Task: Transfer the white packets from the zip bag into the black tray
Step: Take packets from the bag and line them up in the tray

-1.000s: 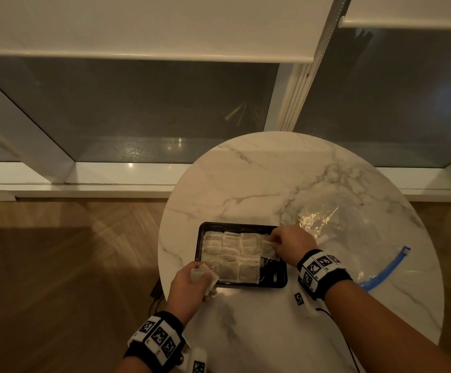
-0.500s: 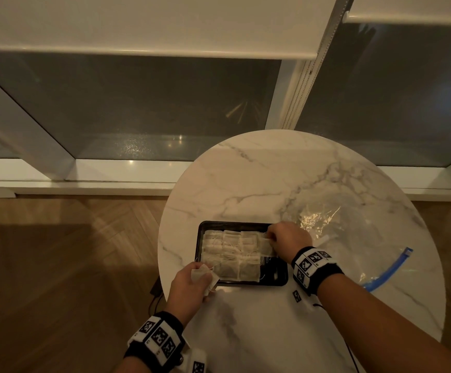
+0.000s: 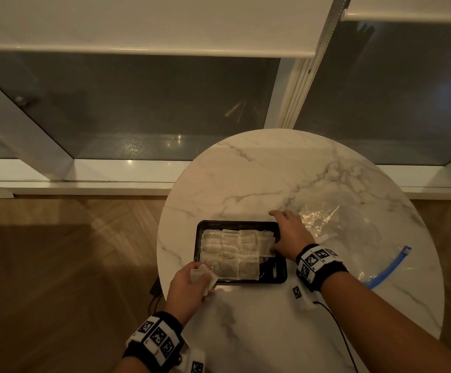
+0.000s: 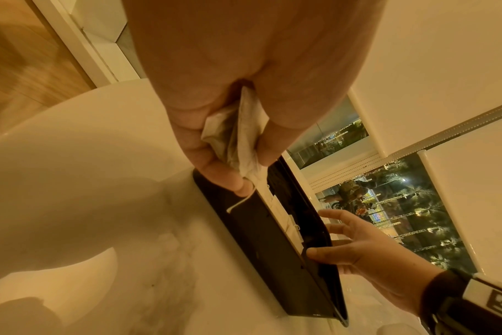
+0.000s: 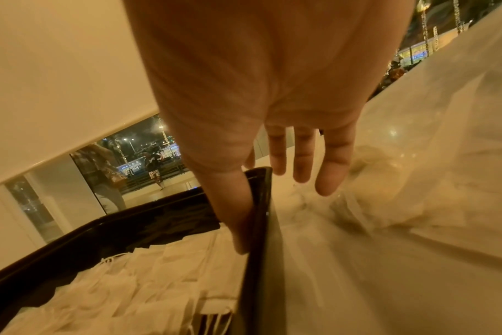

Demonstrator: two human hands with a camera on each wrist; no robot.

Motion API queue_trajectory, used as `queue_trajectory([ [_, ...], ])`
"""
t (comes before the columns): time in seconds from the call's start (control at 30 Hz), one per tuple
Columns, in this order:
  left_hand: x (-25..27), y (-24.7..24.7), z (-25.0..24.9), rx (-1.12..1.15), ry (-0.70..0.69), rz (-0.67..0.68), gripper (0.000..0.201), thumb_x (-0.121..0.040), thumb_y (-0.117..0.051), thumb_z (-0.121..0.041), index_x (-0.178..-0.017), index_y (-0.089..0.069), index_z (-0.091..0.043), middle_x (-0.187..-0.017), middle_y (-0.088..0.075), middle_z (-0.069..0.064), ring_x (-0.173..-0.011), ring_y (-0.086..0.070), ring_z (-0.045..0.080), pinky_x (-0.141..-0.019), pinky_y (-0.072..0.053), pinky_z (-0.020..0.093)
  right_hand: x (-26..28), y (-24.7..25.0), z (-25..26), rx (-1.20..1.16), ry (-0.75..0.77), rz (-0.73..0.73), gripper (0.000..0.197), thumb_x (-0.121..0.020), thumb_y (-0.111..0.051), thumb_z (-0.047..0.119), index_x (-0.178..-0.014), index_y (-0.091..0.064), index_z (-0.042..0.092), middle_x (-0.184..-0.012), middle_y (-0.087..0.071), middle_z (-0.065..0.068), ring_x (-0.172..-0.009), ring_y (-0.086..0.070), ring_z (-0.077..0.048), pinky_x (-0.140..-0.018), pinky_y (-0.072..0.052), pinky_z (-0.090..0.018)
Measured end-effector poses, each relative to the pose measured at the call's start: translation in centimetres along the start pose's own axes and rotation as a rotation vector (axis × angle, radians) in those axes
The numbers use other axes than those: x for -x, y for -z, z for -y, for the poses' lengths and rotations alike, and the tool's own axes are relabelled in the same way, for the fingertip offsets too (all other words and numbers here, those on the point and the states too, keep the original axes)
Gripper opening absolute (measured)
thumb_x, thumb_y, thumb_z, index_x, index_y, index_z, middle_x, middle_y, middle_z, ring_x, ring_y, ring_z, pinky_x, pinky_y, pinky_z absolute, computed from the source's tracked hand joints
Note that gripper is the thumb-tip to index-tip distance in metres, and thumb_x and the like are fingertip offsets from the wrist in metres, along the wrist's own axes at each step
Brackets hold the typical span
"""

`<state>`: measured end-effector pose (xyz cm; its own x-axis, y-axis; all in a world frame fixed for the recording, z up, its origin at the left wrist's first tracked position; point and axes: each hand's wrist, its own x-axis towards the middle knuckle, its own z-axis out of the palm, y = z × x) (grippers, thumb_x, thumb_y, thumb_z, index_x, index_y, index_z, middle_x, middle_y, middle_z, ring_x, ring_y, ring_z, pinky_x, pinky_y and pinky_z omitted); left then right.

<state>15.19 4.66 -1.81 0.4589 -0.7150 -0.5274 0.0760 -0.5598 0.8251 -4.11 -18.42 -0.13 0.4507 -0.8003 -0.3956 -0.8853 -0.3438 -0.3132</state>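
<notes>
A black tray (image 3: pixel 280 275) lies on the round marble table, filled with several white packets (image 3: pixel 235 251). My left hand (image 3: pixel 202 278) sits at the tray's near left corner and pinches a few white packets (image 4: pixel 241 140) between thumb and fingers. My right hand (image 3: pixel 279 230) straddles the tray's right rim (image 5: pixel 261 204). Its thumb (image 5: pixel 241 226) lies inside against the wall, its fingers (image 5: pixel 330 172) are straight and spread outside, and it holds nothing. The clear zip bag (image 3: pixel 353 238) with a blue zip strip (image 3: pixel 388 267) lies flat to the right of the tray.
The table's edge (image 3: pixel 162 259) curves close to the tray's left side, with wooden floor (image 3: pixel 71 265) below. A window and sill (image 3: pixel 111 179) stand behind the table. A thin black cable (image 3: pixel 337 327) runs across the near tabletop.
My right hand has let go of the packet it was setting in the tray, spread its fingers and shifted to the tray's right rim. My left hand keeps its packets, barely moving.
</notes>
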Motion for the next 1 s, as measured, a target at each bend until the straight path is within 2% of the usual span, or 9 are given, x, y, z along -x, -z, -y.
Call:
queue_trajectory([
  [0.07, 0.0, 0.0, -0.1, 0.014, 0.006, 0.002, 0.011, -0.095, -0.064, -0.018, -0.105, -0.068, -0.020, -0.100, -0.071, 0.005, -0.090, -0.071, 0.024, -0.066, -0.060, 0.031, -0.5, 0.1, 0.1, 0.039, -0.004, 0.062, 0.088, -0.066, -0.083, 0.019, -0.141, -0.039, 0.030, -0.130, -0.050, -0.002, -0.121, -0.048, -0.025, -0.094, -0.052, -0.039],
  [0.23, -0.1, -0.2, 0.0, 0.039, 0.015, -0.006, 0.010, -0.094, -0.065, -0.015, -0.101, -0.069, -0.019, -0.100, -0.071, 0.008, -0.090, -0.071, 0.027, -0.065, -0.060, 0.031, -1.6, -0.1, 0.5, 0.125, -0.014, 0.080, 0.062, -0.070, -0.081, 0.022, -0.124, -0.053, 0.032, -0.111, -0.059, 0.001, -0.104, -0.057, -0.022, -0.083, -0.054, -0.035],
  [0.43, -0.1, -0.1, -0.1, 0.024, -0.004, -0.005, 0.011, -0.094, -0.064, -0.014, -0.102, -0.069, -0.019, -0.100, -0.070, 0.005, -0.091, -0.069, 0.024, -0.064, -0.059, 0.028, -2.1, -0.7, 0.8, 0.217, 0.011, 0.076, 0.042, -0.078, -0.070, 0.017, -0.116, -0.057, 0.027, -0.109, -0.059, -0.001, -0.097, -0.058, -0.023, -0.080, -0.055, -0.038],
  [0.57, -0.2, -0.1, 0.0, 0.025, 0.003, -0.005, 0.013, -0.095, -0.064, -0.015, -0.107, -0.068, -0.018, -0.103, -0.070, 0.006, -0.093, -0.069, 0.024, -0.062, -0.058, 0.027, -2.4, -0.8, 0.6, 0.229, 0.011, 0.080, 0.036, -0.080, -0.067, 0.018, -0.114, -0.057, 0.027, -0.107, -0.060, -0.001, -0.095, -0.060, -0.023, -0.080, -0.055, -0.038],
  [0.73, -0.3, -0.1, 0.2, 0.017, -0.015, -0.014, 0.011, -0.094, -0.065, -0.015, -0.104, -0.069, -0.019, -0.101, -0.071, 0.006, -0.090, -0.070, 0.025, -0.065, -0.060, 0.033, -2.7, -0.7, 0.5, 0.213, 0.012, 0.074, 0.029, -0.081, -0.064, 0.018, -0.108, -0.060, 0.027, -0.103, -0.064, -0.001, -0.090, -0.062, -0.023, -0.077, -0.056, -0.037],
  [0.87, -0.2, -0.1, 0.0, 0.011, -0.019, -0.018, 0.010, -0.095, -0.064, -0.014, -0.102, -0.068, -0.018, -0.098, -0.071, 0.006, -0.087, -0.071, 0.026, -0.063, -0.060, 0.033, -2.8, -0.7, 0.3, 0.200, 0.013, 0.077, 0.036, -0.079, -0.066, 0.021, -0.112, -0.057, 0.031, -0.105, -0.064, 0.001, -0.091, -0.062, -0.021, -0.079, -0.056, -0.038],
  [1.0, -0.4, -0.2, 0.1, 0.001, -0.002, -0.023, 0.010, -0.093, -0.065, -0.016, -0.100, -0.069, -0.021, -0.099, -0.071, 0.006, -0.089, -0.070, 0.026, -0.063, -0.060, 0.034, -2.5, -0.9, 0.4, 0.189, 0.024, 0.106, 0.072, -0.066, -0.078, 0.034, -0.130, -0.045, 0.037, -0.114, -0.059, 0.003, -0.102, -0.056, -0.021, -0.083, -0.054, -0.039],
])
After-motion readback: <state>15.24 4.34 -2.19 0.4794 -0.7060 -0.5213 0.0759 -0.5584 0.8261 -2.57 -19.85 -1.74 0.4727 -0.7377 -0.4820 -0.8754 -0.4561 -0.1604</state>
